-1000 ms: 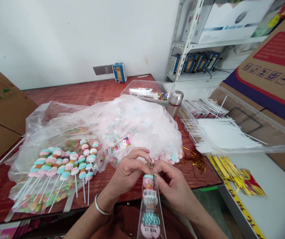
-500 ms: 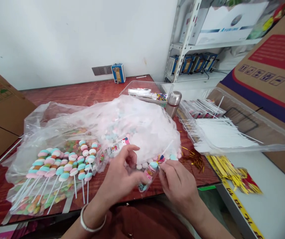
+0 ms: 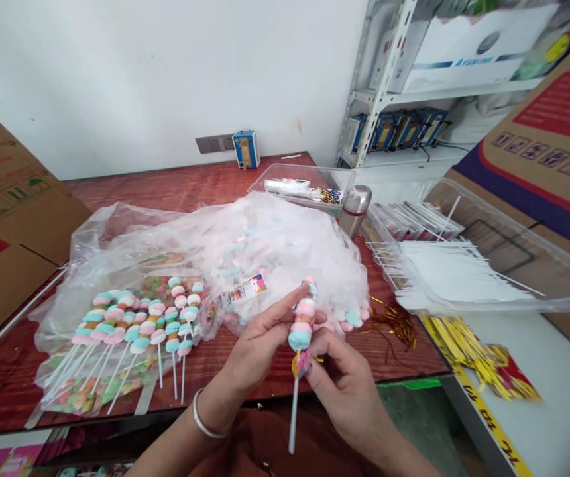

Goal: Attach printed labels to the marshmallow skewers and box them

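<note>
At tabletop (image 3: 175, 189) front edge, left hand (image 3: 260, 338) pinches marshmallow skewer (image 3: 302, 321); right hand (image 3: 344, 377) clamped on it just below the sweets — judged best: hold steady, twist snug.

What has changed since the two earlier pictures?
The marshmallow skewer was turned over: its candy end, which pointed toward the person, now points up, and the stick hangs down. The left hand and right hand kept hold of it. The finished skewers, the flask and the tray of sticks stayed put.
</note>
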A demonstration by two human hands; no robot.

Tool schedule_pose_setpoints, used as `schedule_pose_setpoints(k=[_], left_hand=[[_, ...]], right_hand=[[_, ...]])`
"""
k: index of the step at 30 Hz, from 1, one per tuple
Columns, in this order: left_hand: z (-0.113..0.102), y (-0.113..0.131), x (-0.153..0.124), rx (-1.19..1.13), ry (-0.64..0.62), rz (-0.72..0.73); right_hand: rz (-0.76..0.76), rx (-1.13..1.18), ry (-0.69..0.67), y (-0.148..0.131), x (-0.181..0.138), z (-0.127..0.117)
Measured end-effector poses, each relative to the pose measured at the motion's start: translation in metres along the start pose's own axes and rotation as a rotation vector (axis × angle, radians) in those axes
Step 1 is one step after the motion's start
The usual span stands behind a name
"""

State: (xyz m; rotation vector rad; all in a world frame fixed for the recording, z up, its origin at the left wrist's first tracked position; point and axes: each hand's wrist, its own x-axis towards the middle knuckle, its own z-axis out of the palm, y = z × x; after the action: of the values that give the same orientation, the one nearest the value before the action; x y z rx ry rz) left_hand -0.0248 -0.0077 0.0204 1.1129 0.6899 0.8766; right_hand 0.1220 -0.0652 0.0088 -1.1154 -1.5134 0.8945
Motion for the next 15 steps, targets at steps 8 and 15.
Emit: schedule_pose_setpoints(k=[8,15], left_hand=[[0.001,0.023,-0.014,0.564,-0.179,0.276],[-0.009,-0.013,-0.013,1.098,-0.045,0.402]], right_hand=[[0.18,0.122,0.065,0.015,0.013,-0.013],[0.121,0.251,0.172,0.011,0.016,-0.031]])
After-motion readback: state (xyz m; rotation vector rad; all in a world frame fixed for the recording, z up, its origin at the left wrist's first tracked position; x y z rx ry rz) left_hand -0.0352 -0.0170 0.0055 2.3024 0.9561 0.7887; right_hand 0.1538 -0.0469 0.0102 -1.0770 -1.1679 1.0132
